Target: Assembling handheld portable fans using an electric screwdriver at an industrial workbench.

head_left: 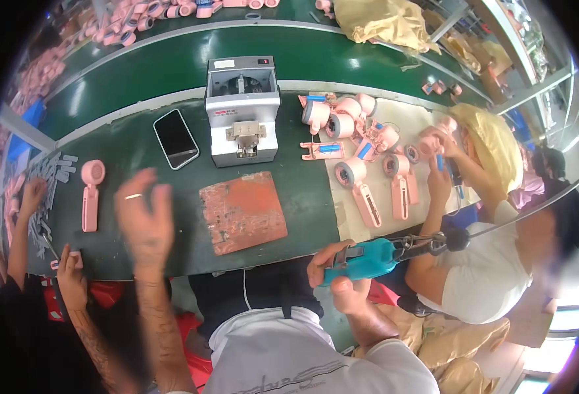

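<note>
My right hand (pixel 342 279) is closed around a teal electric screwdriver (pixel 366 259), held at the table's front edge and hung from a coiled cord. Its tip is hidden. Over the left part of the table, my left hand (pixel 146 220) is raised and blurred by motion. A ring shows on one finger; the fingers look loosely apart, with nothing visible between them. The nearest thing to it is a pink handheld fan body (pixel 91 196), lying to its left. A worn reddish mat (pixel 245 213) lies between my hands.
A grey screw feeder (pixel 243 118) stands at the back, beside a phone (pixel 176 139). Several pink fan parts (pixel 354 174) cover cardboard at right, where a co-worker's hands (pixel 439 154) hold one. Another person's hands (pixel 72 279) work at far left. Behind runs a green conveyor (pixel 171 62).
</note>
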A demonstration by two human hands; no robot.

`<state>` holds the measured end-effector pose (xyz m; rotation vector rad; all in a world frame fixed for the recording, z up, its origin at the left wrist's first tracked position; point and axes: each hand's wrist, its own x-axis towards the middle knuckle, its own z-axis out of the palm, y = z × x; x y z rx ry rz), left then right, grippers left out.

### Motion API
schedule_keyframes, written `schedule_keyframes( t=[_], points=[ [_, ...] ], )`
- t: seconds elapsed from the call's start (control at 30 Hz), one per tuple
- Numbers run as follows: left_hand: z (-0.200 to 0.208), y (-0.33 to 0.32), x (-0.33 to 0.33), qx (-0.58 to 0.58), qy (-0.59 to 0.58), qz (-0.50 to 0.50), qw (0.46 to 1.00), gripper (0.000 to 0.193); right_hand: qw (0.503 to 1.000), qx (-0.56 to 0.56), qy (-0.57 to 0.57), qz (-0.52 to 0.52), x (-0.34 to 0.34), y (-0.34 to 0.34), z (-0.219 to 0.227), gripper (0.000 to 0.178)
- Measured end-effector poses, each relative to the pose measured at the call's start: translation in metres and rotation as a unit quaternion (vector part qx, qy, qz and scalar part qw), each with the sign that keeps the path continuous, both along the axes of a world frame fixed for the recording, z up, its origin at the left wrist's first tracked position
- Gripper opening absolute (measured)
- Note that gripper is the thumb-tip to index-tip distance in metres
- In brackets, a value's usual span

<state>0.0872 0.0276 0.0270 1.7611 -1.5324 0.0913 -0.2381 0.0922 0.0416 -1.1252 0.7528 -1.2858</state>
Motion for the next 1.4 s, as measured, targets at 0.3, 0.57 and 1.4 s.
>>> schedule_keyframes(
  t=[0.3,0.57,1.4],
  points=[
    [-0.005,-0.062,-0.271,0.236,-0.017,-0.424,0.874,0.044,0.998,-0.005,0.047,-0.034,-0.01,0.019,0.002,0.07],
    [-0.014,-0.077,-0.276,0.297,0.019,-0.325,0.898,0.034,0.995,-0.004,0.053,-0.079,-0.023,0.023,0.005,0.071],
    [-0.026,-0.035,-0.077,0.043,0.038,-0.29,0.955,0.027,0.981,-0.178,-0.031,-0.062,0.094,-0.152,0.026,0.059]
  ],
)
